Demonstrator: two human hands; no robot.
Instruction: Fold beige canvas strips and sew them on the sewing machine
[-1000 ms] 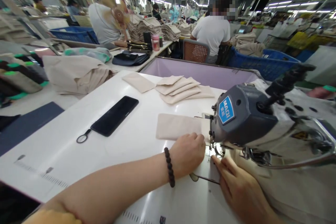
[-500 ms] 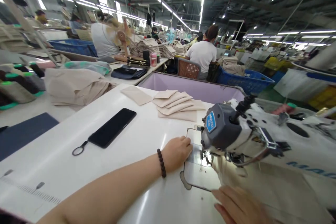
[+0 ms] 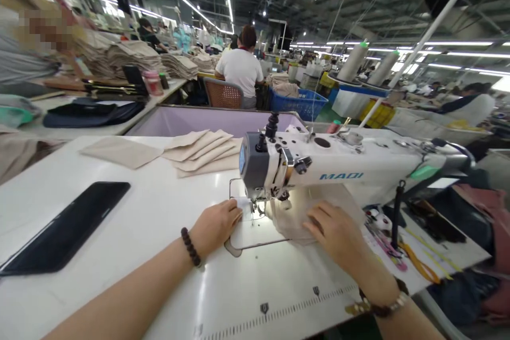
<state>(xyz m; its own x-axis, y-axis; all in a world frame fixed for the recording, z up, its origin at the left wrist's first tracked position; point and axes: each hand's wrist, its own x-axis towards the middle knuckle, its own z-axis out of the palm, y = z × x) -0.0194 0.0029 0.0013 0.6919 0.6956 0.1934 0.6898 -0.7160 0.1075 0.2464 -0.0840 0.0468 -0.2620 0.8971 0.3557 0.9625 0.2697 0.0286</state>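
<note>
My left hand (image 3: 217,226), with a dark bead bracelet on its wrist, rests at the left edge of the needle plate (image 3: 249,235). Its fingers are pressed together and bent; whatever is under the fingertips is hidden. To the right of the needle, my right hand (image 3: 338,234) lies over a beige fabric piece (image 3: 292,218), thumb and fingers apart. That fabric spreads beneath the arm of a white sewing machine (image 3: 303,164), and its left edge lies close by the presser foot (image 3: 258,207).
Behind the machine's head lies a fanned stack of beige pieces (image 3: 203,151), beside a single beige piece (image 3: 121,151). A black phone (image 3: 71,226) is on the left. Orange-handled scissors (image 3: 420,263) lie at right. A seated person (image 3: 240,69) faces away beyond a lilac partition (image 3: 179,122).
The view has swung right. My right hand has moved from the table's front up beside the needle, onto the fabric under the machine arm. My left hand stays by the needle plate.
</note>
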